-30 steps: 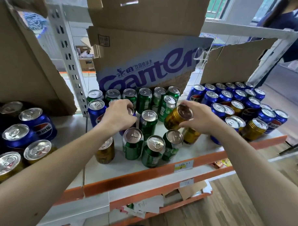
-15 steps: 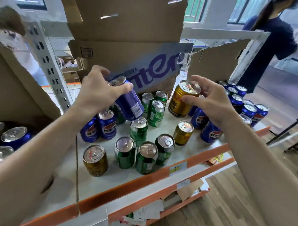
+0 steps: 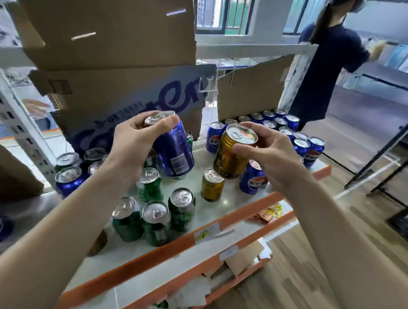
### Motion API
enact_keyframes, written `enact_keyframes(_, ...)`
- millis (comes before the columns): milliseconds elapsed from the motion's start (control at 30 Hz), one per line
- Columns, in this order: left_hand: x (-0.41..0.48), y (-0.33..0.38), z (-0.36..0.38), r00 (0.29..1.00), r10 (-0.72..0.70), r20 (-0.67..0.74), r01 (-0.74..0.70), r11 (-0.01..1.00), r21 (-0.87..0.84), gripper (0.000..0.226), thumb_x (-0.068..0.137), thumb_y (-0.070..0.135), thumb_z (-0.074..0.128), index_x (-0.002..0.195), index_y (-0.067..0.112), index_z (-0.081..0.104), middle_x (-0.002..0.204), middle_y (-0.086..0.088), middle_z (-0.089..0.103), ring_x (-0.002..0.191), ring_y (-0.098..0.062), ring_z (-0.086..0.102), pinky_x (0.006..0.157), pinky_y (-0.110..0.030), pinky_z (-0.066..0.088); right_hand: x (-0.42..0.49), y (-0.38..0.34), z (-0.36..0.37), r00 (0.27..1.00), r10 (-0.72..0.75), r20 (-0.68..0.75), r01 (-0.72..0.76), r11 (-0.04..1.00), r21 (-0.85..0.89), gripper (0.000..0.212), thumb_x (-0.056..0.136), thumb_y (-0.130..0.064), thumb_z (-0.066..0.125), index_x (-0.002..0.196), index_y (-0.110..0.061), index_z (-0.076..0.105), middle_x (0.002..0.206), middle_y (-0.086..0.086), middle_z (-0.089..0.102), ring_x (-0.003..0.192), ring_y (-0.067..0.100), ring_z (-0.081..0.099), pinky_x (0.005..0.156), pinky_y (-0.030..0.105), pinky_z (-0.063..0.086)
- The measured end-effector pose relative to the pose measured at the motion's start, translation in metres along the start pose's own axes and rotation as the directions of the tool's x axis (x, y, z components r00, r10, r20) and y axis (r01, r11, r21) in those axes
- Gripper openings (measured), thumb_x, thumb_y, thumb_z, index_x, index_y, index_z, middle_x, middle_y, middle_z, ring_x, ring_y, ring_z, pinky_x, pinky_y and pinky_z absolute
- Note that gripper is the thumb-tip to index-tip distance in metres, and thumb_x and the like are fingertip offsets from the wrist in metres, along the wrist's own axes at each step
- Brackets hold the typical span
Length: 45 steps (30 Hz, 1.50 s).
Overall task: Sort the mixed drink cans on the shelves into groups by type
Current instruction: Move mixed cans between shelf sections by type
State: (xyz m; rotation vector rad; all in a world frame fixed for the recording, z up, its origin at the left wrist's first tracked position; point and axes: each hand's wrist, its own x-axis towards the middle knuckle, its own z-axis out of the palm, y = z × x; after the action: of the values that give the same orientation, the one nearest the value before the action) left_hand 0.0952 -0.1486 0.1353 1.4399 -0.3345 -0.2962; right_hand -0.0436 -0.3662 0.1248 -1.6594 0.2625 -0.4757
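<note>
While the left hand (image 3: 131,142) grips a tilted blue can (image 3: 174,151) by its top above the shelf (image 3: 219,205), the right hand (image 3: 265,154) holds a gold can (image 3: 230,155) near it. Green cans (image 3: 156,222) stand below; a second gold can (image 3: 211,187), slightly blurred, seems upright.

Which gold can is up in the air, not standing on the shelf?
The short gold metal can held tilted in the right hand. The other gold can stands upright on the white shelf just below it.
</note>
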Motion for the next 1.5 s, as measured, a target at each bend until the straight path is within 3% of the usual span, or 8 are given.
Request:
enact_keyframes(133,-0.010,-0.004,0.043,0.999,0.053,-0.004,-0.053,0.999,0.005,0.023,0.076,0.024,0.082,0.098,0.019,0.076,0.089,0.003,0.075,0.078,-0.013,0.068,0.067,-0.029,0.055,-0.006,0.000,-0.041,1.000,0.008,0.029,-0.008,1.000,0.009,0.070,0.059,-0.017,0.091,0.124,-0.017,0.065,0.117,0.007,0.071,0.113,0.022,0.066,0.098,0.039,0.053)
enact_keyframes(333,-0.022,-0.009,0.115,0.995,0.098,0.013,-0.099,0.994,0.042,0.027,0.075,0.021,0.084,0.100,0.014,0.076,0.091,-0.002,0.076,0.078,-0.011,0.069,0.066,-0.022,0.054,-0.019,-0.009,-0.111,0.999,0.009,0.045,-0.008,1.000,-0.019,0.067,0.060,-0.019,0.084,0.124,-0.013,0.065,0.109,0.004,0.074,0.107,0.018,0.069,0.094,0.036,0.055)
enact_keyframes(700,-0.035,-0.034,0.241,0.990,0.136,0.032,-0.139,0.987,0.084,0.050,0.057,0.030,0.088,0.102,0.012,0.074,0.090,-0.002,0.075,0.076,-0.008,0.070,0.062,-0.021,0.054,-0.022,0.013,-0.237,1.000,0.012,-0.026,-0.010,0.999,0.047,0.072,0.054,-0.017,0.084,0.122,-0.010,0.064,0.111,0.010,0.073,0.106,0.023,0.069,0.091,0.035,0.057)
enact_keyframes(867,-0.033,-0.054,0.272,0.993,0.122,-0.002,-0.120,0.980,0.161,0.070,0.046,0.048,0.095,0.106,0.019,0.075,0.097,-0.001,0.076,0.091,-0.013,0.073,0.073,-0.027,0.057,-0.018,0.024,-0.274,0.998,0.048,0.032,-0.049,0.998,0.033,0.073,0.058,-0.014,0.083,0.127,-0.009,0.061,0.114,0.008,0.072,0.109,0.019,0.068,0.093,0.033,0.056)
enact_keyframes(1133,-0.007,-0.071,0.303,0.994,0.109,0.029,-0.113,0.970,0.213,0.074,0.049,0.053,0.093,0.111,0.019,0.073,0.103,0.000,0.075,0.097,-0.016,0.071,0.077,-0.030,0.059,-0.001,0.050,-0.313,0.996,0.089,0.023,-0.090,0.995,0.046,0.072,0.056,-0.009,0.090,0.122,-0.011,0.063,0.114,0.009,0.072,0.109,0.022,0.068,0.090,0.034,0.056)
enact_keyframes(1233,0.010,-0.074,0.318,0.992,0.114,0.048,-0.122,0.970,0.212,0.060,0.056,0.043,0.091,0.108,0.019,0.074,0.096,0.003,0.076,0.090,-0.008,0.072,0.071,-0.020,0.055,0.011,0.058,-0.326,0.997,0.079,-0.018,-0.078,0.996,0.045,0.077,0.054,-0.010,0.090,0.126,-0.008,0.062,0.113,0.010,0.072,0.109,0.022,0.068,0.088,0.032,0.056)
enact_keyframes(1400,0.047,-0.075,0.345,0.990,0.102,0.099,-0.120,0.974,0.194,0.060,0.056,0.044,0.093,0.107,0.019,0.073,0.099,0.001,0.076,0.093,-0.012,0.072,0.077,-0.031,0.059,0.040,0.058,-0.348,0.995,0.076,-0.068,-0.073,0.996,0.044,0.089,0.037,-0.030,0.099,0.118,-0.015,0.066,0.109,0.007,0.074,0.106,0.020,0.069,0.082,0.024,0.055)
enact_keyframes(1500,0.067,-0.074,0.359,0.984,0.120,0.129,-0.145,0.969,0.199,0.043,0.064,0.032,0.091,0.102,0.020,0.075,0.097,0.002,0.076,0.090,-0.011,0.072,0.075,-0.031,0.059,0.056,0.058,-0.357,0.993,0.068,-0.099,-0.060,0.995,0.085,0.091,0.030,-0.043,0.098,0.112,-0.017,0.069,0.105,0.004,0.075,0.102,0.017,0.070,0.079,0.022,0.054)
